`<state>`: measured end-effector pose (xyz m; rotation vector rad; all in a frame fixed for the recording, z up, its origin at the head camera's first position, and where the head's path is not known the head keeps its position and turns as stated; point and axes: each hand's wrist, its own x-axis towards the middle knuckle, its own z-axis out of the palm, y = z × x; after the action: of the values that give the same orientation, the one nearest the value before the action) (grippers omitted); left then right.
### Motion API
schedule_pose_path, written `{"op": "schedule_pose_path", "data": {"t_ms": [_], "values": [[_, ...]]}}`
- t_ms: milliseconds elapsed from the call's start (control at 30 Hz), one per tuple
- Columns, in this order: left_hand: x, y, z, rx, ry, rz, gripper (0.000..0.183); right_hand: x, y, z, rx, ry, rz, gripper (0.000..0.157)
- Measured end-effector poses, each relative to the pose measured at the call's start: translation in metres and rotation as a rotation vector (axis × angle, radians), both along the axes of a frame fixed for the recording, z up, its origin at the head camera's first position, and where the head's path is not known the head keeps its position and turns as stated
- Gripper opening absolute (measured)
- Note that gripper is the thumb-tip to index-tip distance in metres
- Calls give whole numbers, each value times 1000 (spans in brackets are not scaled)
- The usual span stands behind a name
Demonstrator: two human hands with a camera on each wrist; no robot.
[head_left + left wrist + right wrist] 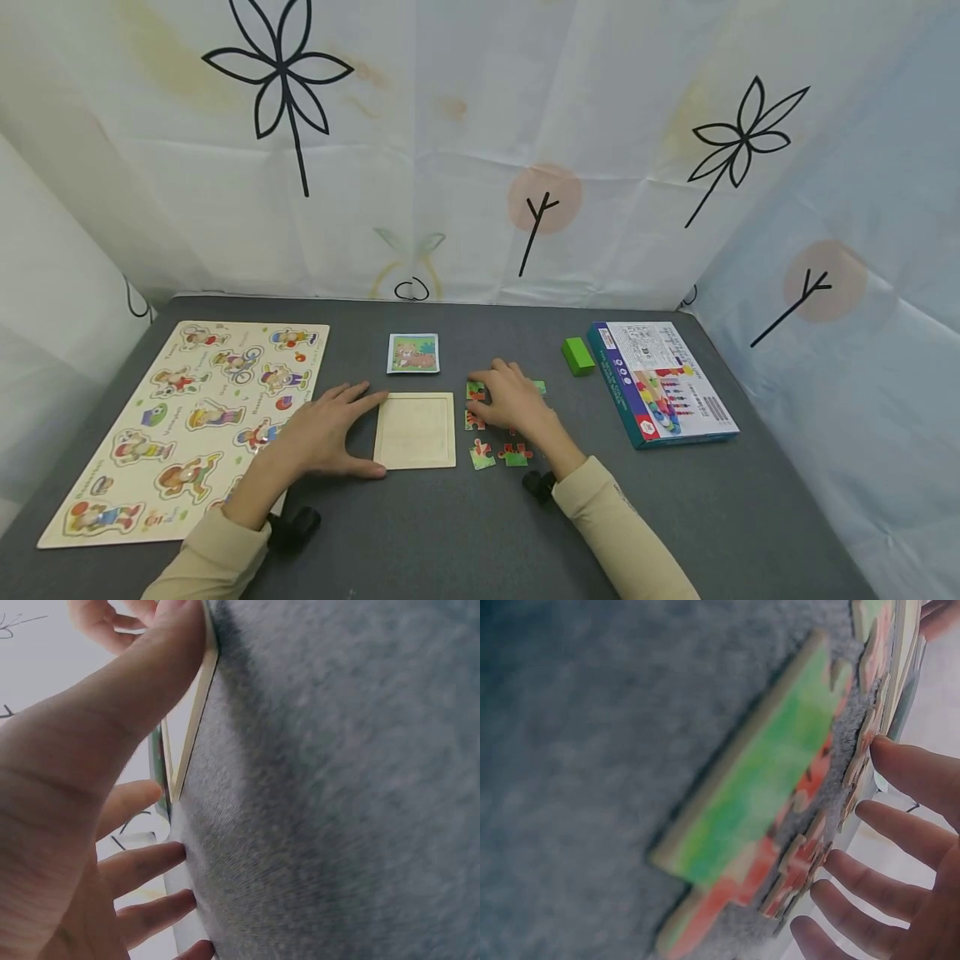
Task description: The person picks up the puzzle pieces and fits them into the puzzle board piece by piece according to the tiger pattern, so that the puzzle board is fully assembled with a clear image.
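A square wooden puzzle tray (415, 431) with a raised rim lies bare on the table. My left hand (322, 433) spreads beside it, index fingertip near its upper left corner and thumb along the lower left. In the left wrist view, that thumb touches the tray's edge (196, 712). To the tray's right, my right hand (513, 402) rests over several green and red jigsaw pieces, partly hiding them. Its thumb (911, 769) touches one piece in the right wrist view, the fingers extended. Two pieces, a corner piece (482, 456) and a green-edged piece (516, 457), lie nearer me.
A small picture card (413, 353) lies behind the tray. At left is a large board of cartoon figures (217, 400), partly under my left forearm. A green block (578, 357) and a boxed toy (663, 383) stand on the right. White printed cloth (465, 150) hangs behind the table.
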<state>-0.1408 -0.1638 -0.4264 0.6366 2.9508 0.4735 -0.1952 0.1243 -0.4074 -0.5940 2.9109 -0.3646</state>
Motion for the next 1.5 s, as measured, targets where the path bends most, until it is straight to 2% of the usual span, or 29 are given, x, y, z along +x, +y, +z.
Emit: {"op": "schedule_pose_path", "data": {"t_ms": [300, 867, 1167, 1367, 1500], "values": [[-5, -2, 2, -6, -38, -3, 111, -5, -5, 0, -16, -17, 7, 44], [-8, -2, -1, 17, -72, 11, 111, -7, -7, 1, -122, 13, 50, 26], [-8, -2, 2, 16, -82, 6, 112, -11, -10, 2, -142, 7, 25, 25], [-8, -1, 4, 21, -89, 2, 112, -6, -23, 12, -202, 27, 91, 24], [-8, 0, 3, 26, -95, -5, 112, -3, -37, 13, -238, 15, 137, 25]]}}
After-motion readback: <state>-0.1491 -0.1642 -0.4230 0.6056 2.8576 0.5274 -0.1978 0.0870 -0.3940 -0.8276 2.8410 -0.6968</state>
